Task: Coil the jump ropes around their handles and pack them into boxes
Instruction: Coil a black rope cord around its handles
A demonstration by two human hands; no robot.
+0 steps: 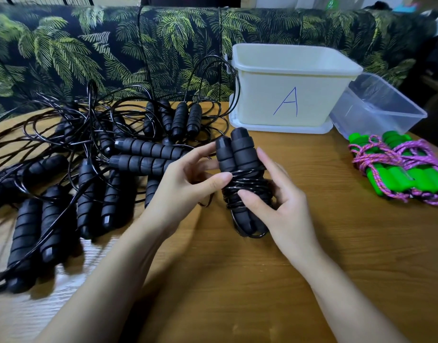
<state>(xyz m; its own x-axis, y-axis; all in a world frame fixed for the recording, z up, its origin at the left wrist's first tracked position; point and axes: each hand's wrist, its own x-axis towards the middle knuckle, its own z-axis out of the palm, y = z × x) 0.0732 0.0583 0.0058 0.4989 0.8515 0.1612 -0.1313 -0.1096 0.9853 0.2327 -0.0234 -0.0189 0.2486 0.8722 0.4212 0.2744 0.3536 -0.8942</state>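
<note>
My left hand [188, 179] and right hand [280, 201] are gripping the coiled jump rope [250, 180], handles [239, 151] pointing away from me.

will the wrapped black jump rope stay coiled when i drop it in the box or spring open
The coiled jump rope will likely spring loose unless tucked: its glossy cord looks stiff, like the loops arching up from the pile. Its ridged foam handles should grip well. Two round handles side by side probably won't roll.
</note>
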